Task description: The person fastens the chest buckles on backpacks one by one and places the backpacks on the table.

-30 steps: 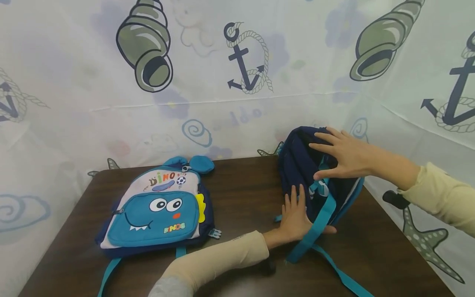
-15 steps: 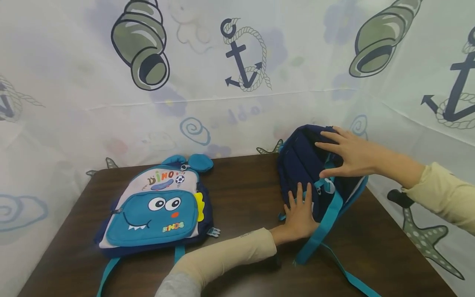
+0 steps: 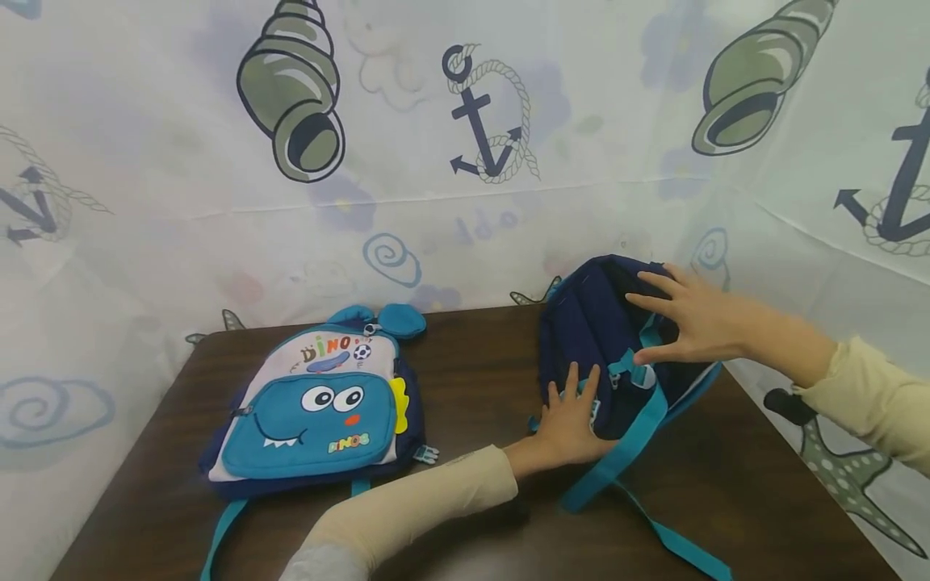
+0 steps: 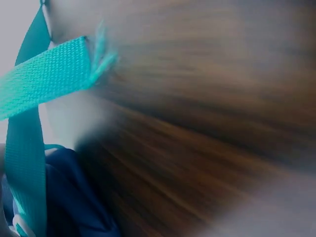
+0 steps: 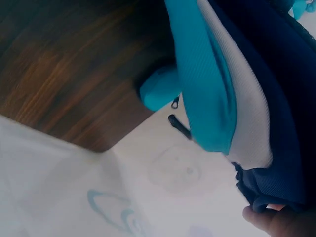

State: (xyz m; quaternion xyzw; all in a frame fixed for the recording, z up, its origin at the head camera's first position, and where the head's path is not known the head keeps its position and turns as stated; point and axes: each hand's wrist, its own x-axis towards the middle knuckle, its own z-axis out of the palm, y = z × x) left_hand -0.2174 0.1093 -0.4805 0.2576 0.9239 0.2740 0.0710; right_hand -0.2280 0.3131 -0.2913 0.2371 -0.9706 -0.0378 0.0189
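Note:
A navy backpack [image 3: 581, 323] with turquoise trim leans tilted at the right of the table, its back panel facing up-left. My left hand [image 3: 569, 424] lies with spread fingers against its lower part, beside a loose turquoise strap [image 3: 625, 452]. My right hand [image 3: 693, 316] is at its upper right, fingers spread, thumb near the strap's buckle. In the right wrist view, fingertips [image 5: 261, 218] touch the navy edge, and the backpack's turquoise and white front [image 5: 207, 89] shows. The left wrist view holds the strap's frayed end [image 4: 91, 64]; the left fingers are mostly hidden there.
A second backpack [image 3: 312, 428] with a dinosaur face lies front up at the left of the brown table [image 3: 479, 363]. Its strap [image 3: 221, 532] hangs toward the near edge. A patterned white cloth [image 3: 407, 145] covers the walls behind and at the sides.
Both hands keep their spread fingers on the navy backpack, which has shifted and tilted slightly. The whole head view has swayed a little. The dinosaur backpack stays in place.

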